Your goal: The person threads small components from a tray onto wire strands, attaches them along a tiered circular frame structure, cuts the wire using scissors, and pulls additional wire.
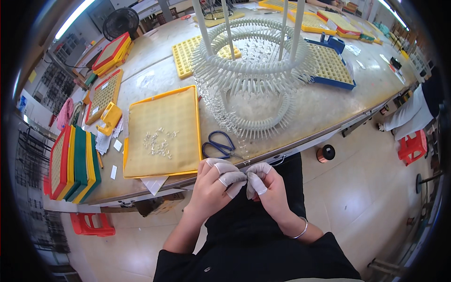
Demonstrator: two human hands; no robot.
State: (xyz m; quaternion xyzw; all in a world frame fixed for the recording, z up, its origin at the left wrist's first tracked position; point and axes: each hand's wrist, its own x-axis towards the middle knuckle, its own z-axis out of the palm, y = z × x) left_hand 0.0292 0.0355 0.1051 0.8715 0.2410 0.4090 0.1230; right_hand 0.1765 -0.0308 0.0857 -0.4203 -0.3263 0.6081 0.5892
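Note:
Over my lap, just off the table's front edge, my left hand (217, 184) and my right hand (268, 189) meet at the fingertips, both pinched. White finger cots cover several fingers on each. Whatever lies between the fingertips is too small to make out. Ahead of my left hand is a yellow tray (198, 127) lined with tan sheet, holding a loose cluster of small silvery pieces (159, 143). Dark blue-handled scissors (219, 146) rest beside the tray, near my fingers. Beyond them stands a round tiered rack (253, 66) with rings of pale pegs; tiny shiny pieces hang around it.
Stacked red, yellow and green trays (75, 164) stand at the left table edge, near a yellow tape dispenser (110, 117). A blue tray (331, 63) of small compartments sits right of the rack. On the floor are a copper wire spool (325, 153) and red stools (413, 146).

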